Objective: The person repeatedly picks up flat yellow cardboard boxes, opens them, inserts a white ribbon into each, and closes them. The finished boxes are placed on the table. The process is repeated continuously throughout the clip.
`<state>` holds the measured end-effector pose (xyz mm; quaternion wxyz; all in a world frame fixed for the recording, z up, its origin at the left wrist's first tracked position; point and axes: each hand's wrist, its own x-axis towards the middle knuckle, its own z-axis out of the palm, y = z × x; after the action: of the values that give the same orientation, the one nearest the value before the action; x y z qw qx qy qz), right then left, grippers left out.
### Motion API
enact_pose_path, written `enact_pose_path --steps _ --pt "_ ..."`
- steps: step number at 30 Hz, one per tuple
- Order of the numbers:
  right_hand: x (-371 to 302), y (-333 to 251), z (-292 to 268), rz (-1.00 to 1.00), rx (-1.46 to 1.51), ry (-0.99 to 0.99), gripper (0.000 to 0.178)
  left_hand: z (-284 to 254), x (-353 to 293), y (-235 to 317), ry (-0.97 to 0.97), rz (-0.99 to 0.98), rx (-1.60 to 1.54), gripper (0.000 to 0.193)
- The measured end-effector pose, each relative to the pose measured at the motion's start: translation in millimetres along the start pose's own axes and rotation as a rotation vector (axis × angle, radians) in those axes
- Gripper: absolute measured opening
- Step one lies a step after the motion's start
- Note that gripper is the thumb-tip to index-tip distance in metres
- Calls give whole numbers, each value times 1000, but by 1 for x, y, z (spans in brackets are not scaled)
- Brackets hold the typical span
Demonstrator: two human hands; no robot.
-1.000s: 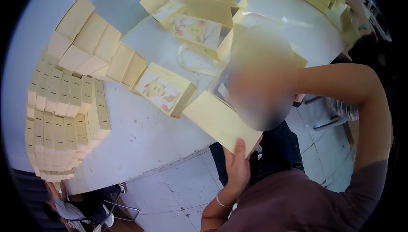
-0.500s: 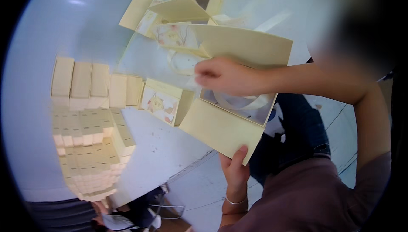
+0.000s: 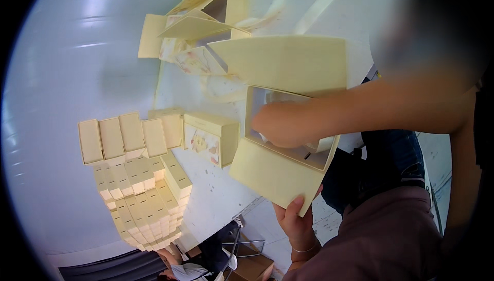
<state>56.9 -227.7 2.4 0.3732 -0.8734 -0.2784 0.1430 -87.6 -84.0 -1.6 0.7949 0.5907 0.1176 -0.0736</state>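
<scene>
An open cream gift box [image 3: 280, 175] with its flaps folded out lies before me. My left hand [image 3: 297, 222] is closed around the edge of its near flap, thumb on top. My right hand [image 3: 283, 124] reaches down into the box, back of the hand up; its fingers are mostly hidden, so what they hold does not show. Part of a white band [image 3: 323, 146] curves inside the box beside that hand. The far flap [image 3: 288, 62] stands raised behind my right forearm.
Several open cream boxes with floral panels [image 3: 194, 60] lie at the far side, near loose white strips [image 3: 319, 9]. A floral box [image 3: 203, 142] stands left of mine, beside stacked cream boxes [image 3: 146, 206]. Another person [image 3: 190, 270] is at the bottom edge, near a cardboard carton [image 3: 257, 266].
My right hand has moved from above the box down into it. My left hand keeps hold of the flap. The view has shifted, so the stacked boxes appear farther right.
</scene>
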Motion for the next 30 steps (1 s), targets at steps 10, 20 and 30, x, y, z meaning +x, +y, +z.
enact_pose_path --steps 10,20,30 --pt "-4 5 -5 27 -44 28 11 2 2 0 -30 35 118 61" --pt "10 15 6 -84 -117 0 11 -44 71 -25 26 408 462 45" --pt "3 4 -13 77 14 -44 22 -55 81 -33 168 817 999 13"
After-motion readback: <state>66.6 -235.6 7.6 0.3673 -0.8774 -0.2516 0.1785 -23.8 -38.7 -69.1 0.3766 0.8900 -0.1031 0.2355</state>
